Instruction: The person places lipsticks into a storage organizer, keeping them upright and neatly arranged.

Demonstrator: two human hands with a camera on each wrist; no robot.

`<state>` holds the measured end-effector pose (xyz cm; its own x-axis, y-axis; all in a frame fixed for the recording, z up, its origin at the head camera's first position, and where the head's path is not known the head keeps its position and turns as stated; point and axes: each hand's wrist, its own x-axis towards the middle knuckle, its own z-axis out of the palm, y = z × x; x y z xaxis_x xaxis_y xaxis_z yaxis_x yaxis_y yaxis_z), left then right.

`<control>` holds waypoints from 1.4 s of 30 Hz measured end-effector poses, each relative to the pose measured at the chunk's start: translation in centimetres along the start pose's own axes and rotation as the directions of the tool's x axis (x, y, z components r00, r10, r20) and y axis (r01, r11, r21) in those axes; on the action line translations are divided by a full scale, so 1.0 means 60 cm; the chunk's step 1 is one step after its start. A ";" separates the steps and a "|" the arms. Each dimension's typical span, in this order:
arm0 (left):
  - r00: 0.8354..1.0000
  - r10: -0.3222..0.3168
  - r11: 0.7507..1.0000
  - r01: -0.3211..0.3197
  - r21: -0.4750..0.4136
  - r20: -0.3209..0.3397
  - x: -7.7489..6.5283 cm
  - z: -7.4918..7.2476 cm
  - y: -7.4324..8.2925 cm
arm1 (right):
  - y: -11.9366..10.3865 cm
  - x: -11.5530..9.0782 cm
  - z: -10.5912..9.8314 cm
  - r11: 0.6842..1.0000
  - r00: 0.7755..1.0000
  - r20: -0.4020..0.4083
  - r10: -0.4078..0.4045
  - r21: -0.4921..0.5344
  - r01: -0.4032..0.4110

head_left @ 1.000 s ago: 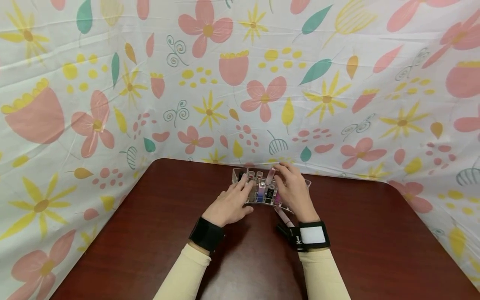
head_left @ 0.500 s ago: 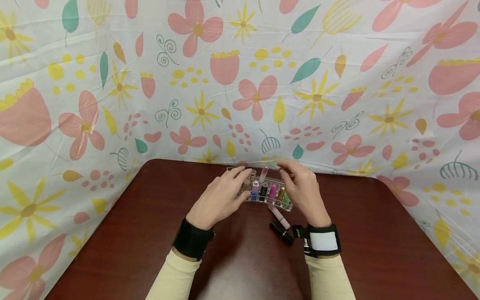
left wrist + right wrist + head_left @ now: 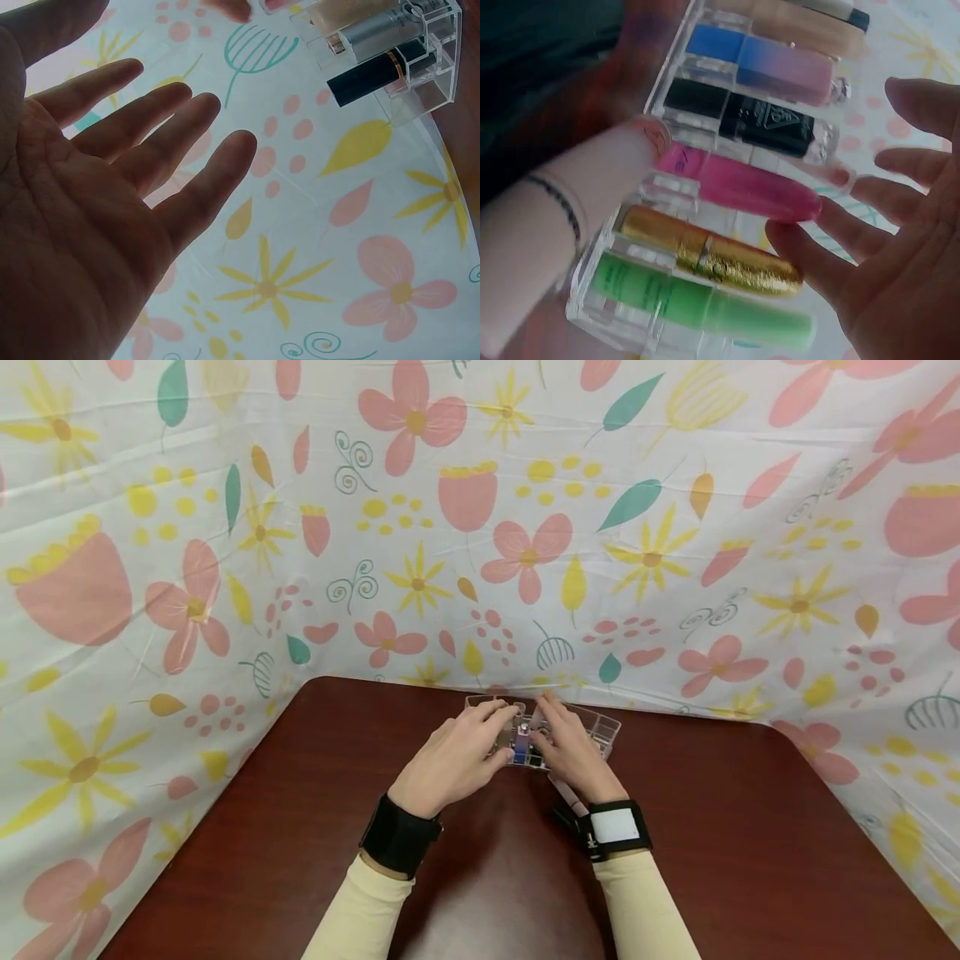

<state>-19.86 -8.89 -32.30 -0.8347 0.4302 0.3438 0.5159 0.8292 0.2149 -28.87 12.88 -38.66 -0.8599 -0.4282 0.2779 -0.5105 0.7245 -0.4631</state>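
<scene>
A clear curved lipstick organizer (image 3: 603, 727) stands near the table's back edge. My left hand (image 3: 453, 758) is at its left side; its fingers (image 3: 202, 187) are extended and hold nothing visible. My right hand (image 3: 573, 747) reaches over the right half, fingers loosely spread. In the right wrist view its thumb is close to a magenta lipstick (image 3: 742, 187), and its fingertips are near the end of a pale pink tube (image 3: 841, 177) behind; contact is unclear. Gold (image 3: 712, 251), green (image 3: 705, 300), black (image 3: 742, 120) and blue-to-pink (image 3: 765, 64) tubes fill the front row.
A pale pink lip gloss tube (image 3: 567, 795) lies in front of the organizer, beside a black tube (image 3: 570, 821) partly hidden by the right wrist strap. A black lipstick (image 3: 364, 79) and a silver tube (image 3: 382, 34) occupy the organizer's left end. Patterned cloth (image 3: 420, 568) hangs behind.
My right hand moves away to the right of the standing pink tube, then comes back left over it. My left hand stays by the organizer's left side.
</scene>
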 end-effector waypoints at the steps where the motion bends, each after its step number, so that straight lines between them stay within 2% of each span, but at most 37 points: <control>1: 1.000 0.002 1.000 -0.002 -0.001 -0.001 0.001 0.000 0.001 | 0.000 0.000 0.001 1.000 1.000 0.011 0.005 -0.004 -0.004; 4: 1.000 0.006 1.000 -0.006 0.007 -0.009 0.003 -0.002 0.001 | -0.005 0.000 -0.002 1.000 1.000 0.009 -0.011 -0.013 0.011; 10: 1.000 0.022 0.999 -0.022 0.025 -0.017 0.010 -0.007 0.000 | -0.017 0.003 -0.014 0.997 0.995 -0.065 -0.075 -0.021 0.074; 17: 0.999 0.046 0.999 -0.045 0.019 -0.025 0.011 -0.005 0.001 | -0.020 0.000 -0.019 0.995 0.991 -0.099 -0.093 -0.040 0.089; 26: 1.000 0.027 1.000 -0.027 -0.008 0.005 0.011 0.004 0.003 | -0.019 -0.008 -0.017 0.997 0.994 -0.085 -0.069 -0.033 0.066; 32: 0.999 0.041 0.999 -0.041 -0.008 -0.007 0.011 0.009 0.004 | -0.015 -0.012 -0.019 0.997 0.993 -0.093 -0.071 -0.021 0.069; 38: 0.999 0.038 0.999 -0.038 -0.003 0.003 0.009 0.010 0.005 | -0.019 -0.020 -0.033 0.997 0.990 -0.121 -0.079 -0.031 0.076; 42: 0.998 0.055 0.998 -0.054 0.019 -0.018 0.009 0.012 0.007 | -0.028 -0.032 -0.049 0.998 0.989 -0.137 -0.063 -0.026 0.060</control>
<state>-20.26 -8.06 -32.66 -0.8015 0.4685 0.3716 0.5568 0.8114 0.1781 -26.35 14.09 -35.92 -0.8176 -0.3950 0.4189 -0.5607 0.7116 -0.4234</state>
